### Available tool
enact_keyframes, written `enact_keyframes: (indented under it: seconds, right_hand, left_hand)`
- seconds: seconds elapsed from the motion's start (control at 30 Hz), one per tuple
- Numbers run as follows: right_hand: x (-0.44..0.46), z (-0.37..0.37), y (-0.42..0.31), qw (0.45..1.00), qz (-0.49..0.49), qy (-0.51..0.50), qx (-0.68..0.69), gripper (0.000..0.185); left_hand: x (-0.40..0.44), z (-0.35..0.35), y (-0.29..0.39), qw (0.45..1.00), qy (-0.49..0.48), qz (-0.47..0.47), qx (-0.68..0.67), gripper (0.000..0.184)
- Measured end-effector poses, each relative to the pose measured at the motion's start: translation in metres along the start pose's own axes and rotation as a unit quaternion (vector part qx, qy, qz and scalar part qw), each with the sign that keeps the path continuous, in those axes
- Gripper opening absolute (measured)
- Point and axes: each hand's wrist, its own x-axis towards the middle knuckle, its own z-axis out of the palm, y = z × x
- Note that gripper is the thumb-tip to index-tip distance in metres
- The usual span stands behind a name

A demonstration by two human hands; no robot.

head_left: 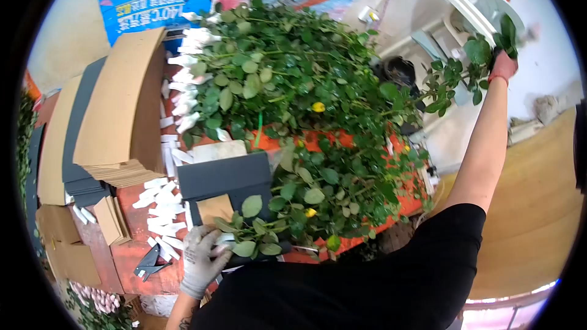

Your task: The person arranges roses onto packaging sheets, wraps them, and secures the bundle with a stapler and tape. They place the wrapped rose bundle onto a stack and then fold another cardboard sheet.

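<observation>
My left hand (202,260), in a pale grey glove, is closed at the flower end of a leafy rose bunch (254,232), with a pale wrapping between thumb and fingers. Under the bunch lies dark card (226,177) with a small brown cardboard piece (215,209) on it. My right hand (504,66), in a pinkish-red glove, reaches far out to the upper right. It is closed on a leafy rose stem (477,55); its fingers are partly hidden by leaves. White paper sleeves (164,214) lie scattered near my left hand.
A large pile of roses (287,67) with white-covered heads covers the back of the red table (137,263). Stacked cardboard sheets (116,98) stand at the left. A black stapler-like tool (150,263) lies near the front. At right are a dark bin (398,72) and white equipment (468,9).
</observation>
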Motion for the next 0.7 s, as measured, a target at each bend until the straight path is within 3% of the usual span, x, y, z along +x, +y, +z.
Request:
enact_keyframes:
  seconds: [0.07, 0.17, 0.27, 0.37, 0.47, 0.5, 0.53, 0.57, 0.6, 0.7]
  right_hand:
    - [0.041, -0.057, 0.046, 0.994, 0.009, 0.08, -0.069, 0.032]
    - [0.046, -0.124, 0.043, 0.991, 0.04, 0.122, 0.045, 0.034]
    - [0.039, -0.152, 0.007, 0.981, -0.001, 0.084, 0.177, 0.037]
    - [0.059, -0.172, -0.033, 0.982, -0.068, 0.04, 0.171, 0.037]
    - [0.072, -0.175, -0.042, 0.982, -0.151, -0.068, 0.087, 0.035]
    - [0.091, -0.181, -0.028, 0.97, -0.199, -0.063, -0.124, 0.034]
    - [0.112, -0.187, -0.014, 0.912, -0.249, -0.04, -0.324, 0.032]
    - [0.123, -0.196, -0.005, 0.871, -0.242, -0.022, -0.427, 0.032]
    - [0.13, -0.202, -0.002, 0.857, -0.216, -0.014, -0.467, 0.031]
    - [0.136, -0.218, -0.006, 0.887, -0.158, 0.027, -0.432, 0.029]
  left_hand:
    - [-0.002, 0.003, -0.003, 1.0, 0.008, 0.013, 0.005, 0.042]
    - [-0.003, 0.003, -0.002, 1.0, 0.006, 0.014, -0.001, 0.042]
    - [-0.006, 0.007, -0.002, 1.0, 0.018, -0.009, 0.003, 0.04]
    - [-0.005, 0.007, -0.006, 1.0, 0.01, 0.015, 0.012, 0.04]
    - [-0.007, 0.006, -0.006, 0.999, 0.026, 0.033, 0.024, 0.041]
    - [-0.01, 0.006, -0.007, 0.999, 0.025, 0.028, 0.027, 0.041]
    - [-0.009, 0.006, -0.007, 0.999, 0.028, 0.033, 0.022, 0.042]
    - [-0.009, 0.007, -0.007, 0.999, 0.027, 0.037, 0.018, 0.043]
    - [-0.01, 0.008, -0.007, 0.999, 0.031, 0.041, 0.018, 0.042]
    - [-0.007, 0.004, -0.005, 0.999, 0.017, 0.039, 0.024, 0.043]
